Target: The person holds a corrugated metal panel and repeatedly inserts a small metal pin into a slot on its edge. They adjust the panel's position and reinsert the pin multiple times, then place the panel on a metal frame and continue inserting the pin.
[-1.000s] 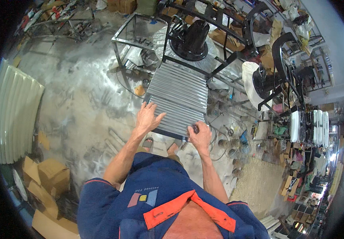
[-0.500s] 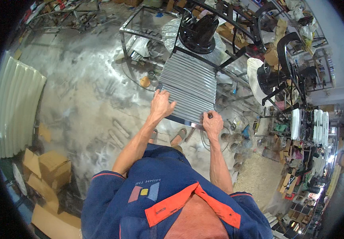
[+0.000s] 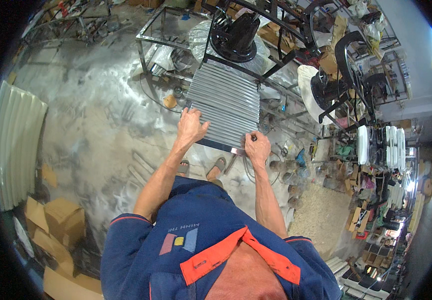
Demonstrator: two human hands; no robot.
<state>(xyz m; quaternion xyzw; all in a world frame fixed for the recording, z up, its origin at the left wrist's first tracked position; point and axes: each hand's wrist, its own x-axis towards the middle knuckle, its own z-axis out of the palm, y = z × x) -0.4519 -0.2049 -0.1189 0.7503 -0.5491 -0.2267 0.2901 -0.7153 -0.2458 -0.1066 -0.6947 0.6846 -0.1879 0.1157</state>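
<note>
Above the concrete floor [image 3: 86, 135], the ribbed panel [image 3: 223, 95], probably stiff and best held by its edges, lay between the left grip [image 3: 192, 127], fingers apart, and right grip [image 3: 258, 149], curled around a dark object [image 3: 254, 138].

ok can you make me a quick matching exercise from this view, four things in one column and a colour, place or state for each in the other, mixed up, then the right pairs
Things
1. left hand
2. right hand
3. shirt collar
4. cardboard box

Places, colours, states
A. orange-red
B. at the left edge of the ridged grey panel
C. flaps open, at the lower left of the view
D. curled around a small dark thing

Right pairs: 1-B, 2-D, 3-A, 4-C
</note>
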